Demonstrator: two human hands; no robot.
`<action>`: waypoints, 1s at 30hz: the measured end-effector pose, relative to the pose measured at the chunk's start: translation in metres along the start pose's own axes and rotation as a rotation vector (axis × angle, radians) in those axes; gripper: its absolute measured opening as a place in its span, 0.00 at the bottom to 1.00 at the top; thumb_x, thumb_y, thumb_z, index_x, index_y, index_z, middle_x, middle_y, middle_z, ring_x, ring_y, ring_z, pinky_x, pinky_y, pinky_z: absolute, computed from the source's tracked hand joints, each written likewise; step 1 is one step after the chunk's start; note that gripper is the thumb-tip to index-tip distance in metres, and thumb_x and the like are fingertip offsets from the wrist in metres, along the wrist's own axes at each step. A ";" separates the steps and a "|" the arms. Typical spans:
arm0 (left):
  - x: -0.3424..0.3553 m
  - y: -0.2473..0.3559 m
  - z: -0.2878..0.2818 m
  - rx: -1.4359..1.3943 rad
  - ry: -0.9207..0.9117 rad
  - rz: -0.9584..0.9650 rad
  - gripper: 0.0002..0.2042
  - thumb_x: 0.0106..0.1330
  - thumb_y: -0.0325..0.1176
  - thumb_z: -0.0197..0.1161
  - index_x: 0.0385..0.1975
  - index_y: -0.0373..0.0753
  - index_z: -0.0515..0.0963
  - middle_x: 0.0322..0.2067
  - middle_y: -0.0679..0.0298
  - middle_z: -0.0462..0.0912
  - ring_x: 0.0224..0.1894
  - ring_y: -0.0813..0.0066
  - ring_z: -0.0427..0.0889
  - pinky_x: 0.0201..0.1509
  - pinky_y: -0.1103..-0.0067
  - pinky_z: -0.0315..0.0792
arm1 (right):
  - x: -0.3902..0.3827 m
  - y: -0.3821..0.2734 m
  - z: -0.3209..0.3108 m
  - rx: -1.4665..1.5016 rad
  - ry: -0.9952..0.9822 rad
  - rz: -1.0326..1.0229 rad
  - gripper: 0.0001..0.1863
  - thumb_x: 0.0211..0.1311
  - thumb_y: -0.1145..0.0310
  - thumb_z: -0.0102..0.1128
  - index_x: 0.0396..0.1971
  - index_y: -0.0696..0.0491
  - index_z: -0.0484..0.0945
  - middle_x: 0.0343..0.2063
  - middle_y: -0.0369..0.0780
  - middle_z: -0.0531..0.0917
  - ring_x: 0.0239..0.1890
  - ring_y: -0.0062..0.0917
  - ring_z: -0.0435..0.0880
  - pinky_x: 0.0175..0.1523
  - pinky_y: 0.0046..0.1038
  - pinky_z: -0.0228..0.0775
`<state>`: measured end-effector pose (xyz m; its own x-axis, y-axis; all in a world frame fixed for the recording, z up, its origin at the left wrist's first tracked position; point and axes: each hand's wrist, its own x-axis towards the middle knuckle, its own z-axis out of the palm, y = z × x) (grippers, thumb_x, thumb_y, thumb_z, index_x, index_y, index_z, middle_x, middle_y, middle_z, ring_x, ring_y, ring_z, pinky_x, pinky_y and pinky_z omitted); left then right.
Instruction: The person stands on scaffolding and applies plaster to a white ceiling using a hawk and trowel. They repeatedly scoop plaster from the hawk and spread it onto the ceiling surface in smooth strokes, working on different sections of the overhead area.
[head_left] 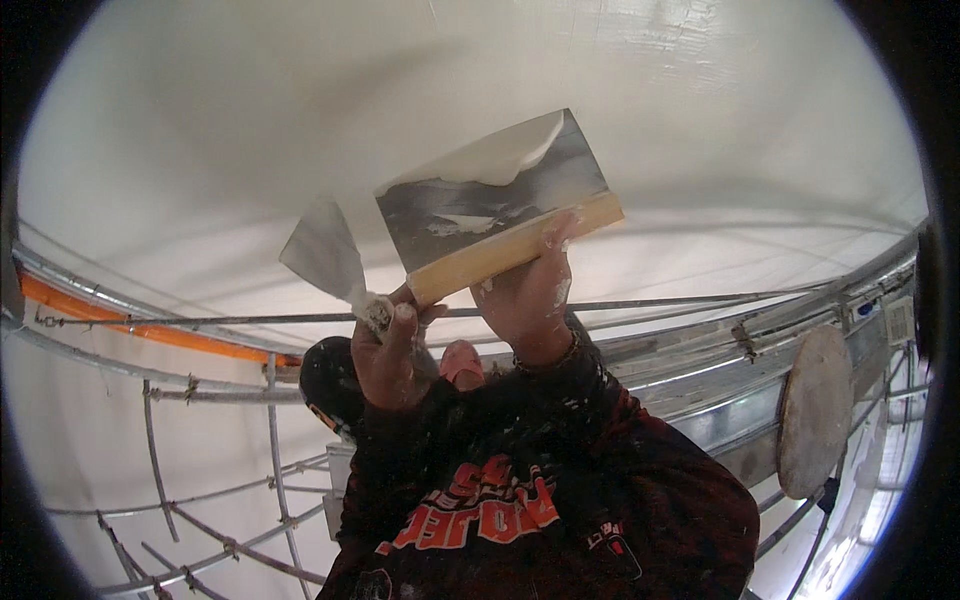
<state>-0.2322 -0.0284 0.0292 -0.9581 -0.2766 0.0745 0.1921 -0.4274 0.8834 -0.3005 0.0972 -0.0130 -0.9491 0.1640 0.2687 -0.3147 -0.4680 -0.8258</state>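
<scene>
My right hand (535, 295) grips the wooden handle of a wide steel plastering blade (440, 221), its thumb lying on the wood. White plaster covers the blade's far edge in a thick band, with smaller smears on the bare metal. In my left hand (392, 355) is a small putty knife (328, 250), its fan-shaped blade pointing up and away; the handle is caked with plaster. The fingers of this hand also reach the left end of the wooden handle. Both tools are in front of a large whitish surface (700, 130), apparently apart from it. White specks dot my hands and dark sleeves.
A thin metal bar (640, 304) crosses just beyond my hands. Tied scaffold poles (275, 450) stand at the lower left, below an orange beam (160, 330). On the right are metal planks (730, 410) and a round, flat, whitish disc (815, 410).
</scene>
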 end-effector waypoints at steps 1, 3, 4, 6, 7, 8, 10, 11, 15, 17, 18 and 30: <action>-0.002 -0.003 0.004 0.004 0.009 0.012 0.11 0.63 0.31 0.60 0.34 0.31 0.68 0.36 0.53 0.77 0.34 0.69 0.80 0.35 0.78 0.75 | -0.004 0.003 -0.004 0.154 -0.008 0.082 0.36 0.62 0.37 0.44 0.57 0.52 0.58 0.48 0.41 0.72 0.49 0.33 0.73 0.49 0.32 0.69; -0.007 -0.004 0.004 0.059 0.043 0.022 0.11 0.61 0.29 0.63 0.34 0.31 0.68 0.34 0.53 0.77 0.34 0.68 0.81 0.36 0.77 0.76 | -0.012 -0.007 0.001 0.592 -0.030 0.310 0.36 0.62 0.37 0.45 0.56 0.53 0.59 0.47 0.41 0.72 0.48 0.32 0.73 0.47 0.32 0.70; -0.009 -0.005 0.006 0.102 0.053 0.018 0.11 0.60 0.28 0.63 0.34 0.31 0.68 0.33 0.53 0.77 0.33 0.69 0.81 0.35 0.77 0.77 | -0.015 -0.017 0.000 0.867 -0.049 0.439 0.36 0.61 0.37 0.45 0.56 0.53 0.59 0.48 0.41 0.72 0.47 0.32 0.73 0.47 0.32 0.70; -0.014 -0.009 0.013 0.158 0.082 0.073 0.12 0.59 0.26 0.64 0.35 0.31 0.68 0.29 0.54 0.79 0.30 0.70 0.80 0.33 0.78 0.76 | -0.016 -0.013 -0.007 0.583 -0.050 0.301 0.38 0.60 0.36 0.46 0.57 0.53 0.58 0.48 0.42 0.72 0.49 0.33 0.73 0.49 0.34 0.68; -0.016 -0.011 0.015 0.179 0.081 0.080 0.13 0.58 0.27 0.65 0.35 0.31 0.67 0.29 0.54 0.78 0.30 0.69 0.80 0.34 0.77 0.75 | -0.016 -0.016 -0.010 0.612 -0.050 0.284 0.38 0.60 0.36 0.46 0.57 0.53 0.58 0.49 0.42 0.72 0.49 0.33 0.73 0.50 0.34 0.67; -0.018 -0.013 0.018 0.199 0.079 0.086 0.14 0.58 0.28 0.65 0.35 0.32 0.66 0.30 0.53 0.78 0.30 0.68 0.79 0.35 0.76 0.74 | -0.016 -0.019 -0.012 0.753 -0.045 0.305 0.39 0.60 0.35 0.46 0.58 0.53 0.57 0.49 0.43 0.72 0.50 0.34 0.72 0.51 0.35 0.66; -0.023 -0.018 0.024 0.306 0.111 0.157 0.14 0.57 0.29 0.66 0.35 0.31 0.67 0.29 0.54 0.78 0.29 0.70 0.79 0.34 0.78 0.73 | -0.013 -0.021 -0.018 1.057 -0.070 0.354 0.41 0.59 0.34 0.45 0.59 0.52 0.55 0.49 0.44 0.72 0.51 0.35 0.72 0.54 0.36 0.64; -0.027 -0.022 0.030 0.390 0.143 0.223 0.13 0.57 0.28 0.66 0.35 0.30 0.69 0.27 0.55 0.79 0.28 0.73 0.79 0.32 0.81 0.73 | -0.012 -0.021 -0.021 1.162 -0.091 0.364 0.42 0.58 0.33 0.45 0.60 0.52 0.55 0.49 0.45 0.72 0.52 0.35 0.72 0.55 0.36 0.63; -0.038 -0.030 0.053 0.520 0.153 0.375 0.12 0.56 0.29 0.67 0.33 0.28 0.72 0.25 0.58 0.80 0.24 0.78 0.77 0.26 0.84 0.70 | -0.006 -0.018 -0.037 1.411 -0.252 0.335 0.45 0.56 0.31 0.45 0.62 0.52 0.51 0.50 0.48 0.72 0.54 0.37 0.71 0.60 0.38 0.58; -0.034 -0.035 0.048 0.516 0.149 0.473 0.13 0.56 0.30 0.68 0.33 0.29 0.73 0.24 0.59 0.80 0.22 0.79 0.76 0.23 0.84 0.68 | -0.002 -0.016 -0.043 1.505 -0.357 0.325 0.47 0.55 0.30 0.44 0.63 0.51 0.50 0.51 0.49 0.72 0.55 0.38 0.71 0.62 0.39 0.56; -0.032 -0.040 0.045 0.512 0.157 0.522 0.13 0.55 0.31 0.69 0.32 0.29 0.74 0.24 0.59 0.80 0.21 0.79 0.75 0.21 0.84 0.68 | -0.002 -0.024 -0.042 1.511 -0.368 0.320 0.48 0.55 0.30 0.44 0.64 0.51 0.49 0.51 0.50 0.72 0.55 0.39 0.70 0.64 0.40 0.55; -0.024 0.056 -0.012 0.554 0.454 0.595 0.17 0.57 0.30 0.66 0.39 0.29 0.68 0.29 0.52 0.79 0.32 0.69 0.79 0.41 0.77 0.73 | -0.011 0.000 0.005 1.007 -0.244 0.346 0.49 0.58 0.29 0.34 0.69 0.47 0.34 0.66 0.49 0.50 0.68 0.40 0.48 0.70 0.45 0.36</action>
<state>-0.1956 -0.0560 0.0709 -0.5367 -0.6786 0.5014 0.3839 0.3328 0.8613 -0.2904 0.0908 -0.0137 -0.9290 -0.2384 0.2831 0.2119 -0.9697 -0.1212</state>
